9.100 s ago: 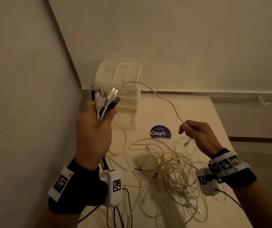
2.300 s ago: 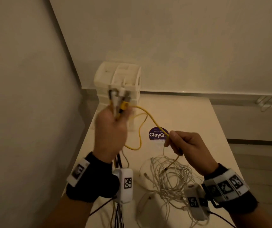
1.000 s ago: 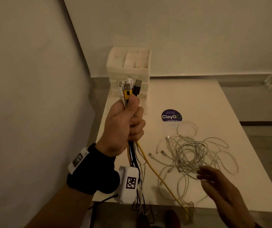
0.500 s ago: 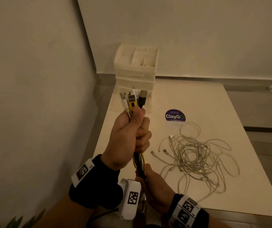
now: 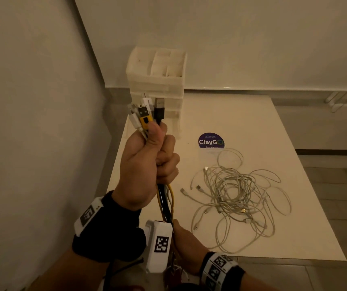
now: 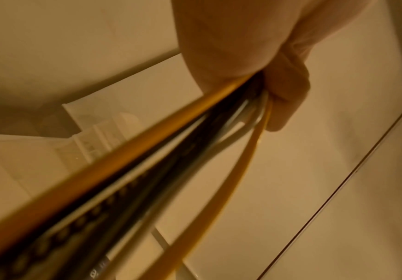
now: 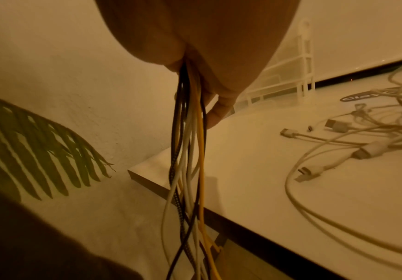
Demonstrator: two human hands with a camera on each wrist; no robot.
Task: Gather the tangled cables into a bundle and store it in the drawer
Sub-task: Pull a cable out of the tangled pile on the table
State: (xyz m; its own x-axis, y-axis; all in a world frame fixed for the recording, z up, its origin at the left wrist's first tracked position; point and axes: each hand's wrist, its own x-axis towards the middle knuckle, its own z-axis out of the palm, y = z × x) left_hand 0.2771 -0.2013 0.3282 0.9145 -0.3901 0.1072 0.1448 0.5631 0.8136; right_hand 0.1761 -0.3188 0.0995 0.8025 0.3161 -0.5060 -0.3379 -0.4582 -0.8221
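Note:
My left hand (image 5: pixel 158 152) is raised above the table's left edge and grips a bundle of cables (image 5: pixel 165 198), yellow, black and white. Their plugs (image 5: pixel 147 114) stick up out of the fist. Just below it my right hand (image 5: pixel 181 234) is curled round the same strands, which hang on past the table edge (image 7: pixel 190 161). The left wrist view shows the cables (image 6: pixel 171 151) running taut from the fist (image 6: pixel 262 72). A loose tangle of white cables (image 5: pixel 235 198) lies on the table to the right. The white drawer unit (image 5: pixel 158 80) stands at the table's back left corner.
The white table (image 5: pixel 252 114) stands against a wall on the left and another behind. A round purple ClayGo sticker (image 5: pixel 210 141) lies in front of the drawers. A green plant leaf (image 7: pixel 39 151) hangs below the table's near left corner (image 7: pixel 147 174).
A second ago my right hand hovered open by the white tangle. It has since come under the left hand, closed round the hanging cables and slid down them. The left hand stays raised.

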